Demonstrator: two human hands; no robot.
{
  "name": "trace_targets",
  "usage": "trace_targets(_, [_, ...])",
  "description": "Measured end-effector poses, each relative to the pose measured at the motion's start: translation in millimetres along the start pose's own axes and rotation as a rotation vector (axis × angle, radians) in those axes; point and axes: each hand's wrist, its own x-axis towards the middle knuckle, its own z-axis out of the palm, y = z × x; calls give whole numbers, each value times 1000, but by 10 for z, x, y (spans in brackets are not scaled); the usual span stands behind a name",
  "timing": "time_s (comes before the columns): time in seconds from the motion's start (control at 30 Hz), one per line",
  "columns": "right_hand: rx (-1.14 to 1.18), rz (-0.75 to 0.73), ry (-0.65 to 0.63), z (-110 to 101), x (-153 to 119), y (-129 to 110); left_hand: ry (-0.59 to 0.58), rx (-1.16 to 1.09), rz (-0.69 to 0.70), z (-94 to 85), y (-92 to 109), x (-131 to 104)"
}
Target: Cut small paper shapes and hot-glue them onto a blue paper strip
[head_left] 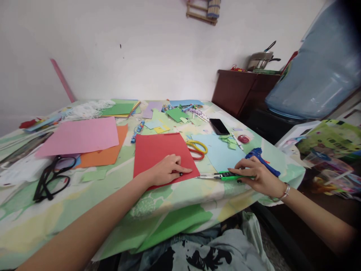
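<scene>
A sheet of red paper point(160, 150) lies near the table's front edge. My left hand point(168, 170) rests on its lower right part, index finger stretched towards the corner and the other fingers partly bent. In my right hand point(252, 174) is a green utility knife point(229, 176), held between thumb and fingers. Its long blade point(208, 175) is out and points left, the tip at the red sheet's lower right corner; whether it touches the paper I cannot tell. Scissors with yellow and red handles point(200, 148) lie at the red sheet's right edge, their blades hidden.
Light blue paper point(217, 150), a phone point(219, 127) and a dark blue object point(262, 161) lie on the right. Pink paper point(81, 135), orange paper point(113, 148) and black glasses point(53, 178) are left. Green scraps point(228, 141) lie beyond my right hand. A water bottle point(316, 71) stands beside the table.
</scene>
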Motion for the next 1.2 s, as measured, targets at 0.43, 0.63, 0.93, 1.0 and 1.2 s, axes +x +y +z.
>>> trace_targets(0.43, [10,10,-8,-1,11,-36,-1,-13,2,12,-19,-1])
trace_targets(0.63, [1,7,14,24,48,-43,6,-27,-3,26,-32,4])
trace_targets(0.93, [22,-10,-2,24,47,-58,-3,-13,-7,29,-32,-2])
trace_targets(1.0, [24,-14,3,21,36,-79,-1,-11,-7,27,-30,0])
trace_targets(1.2, [23,24,28,-1,-34,-77,-2,-19,-11,9,-23,0])
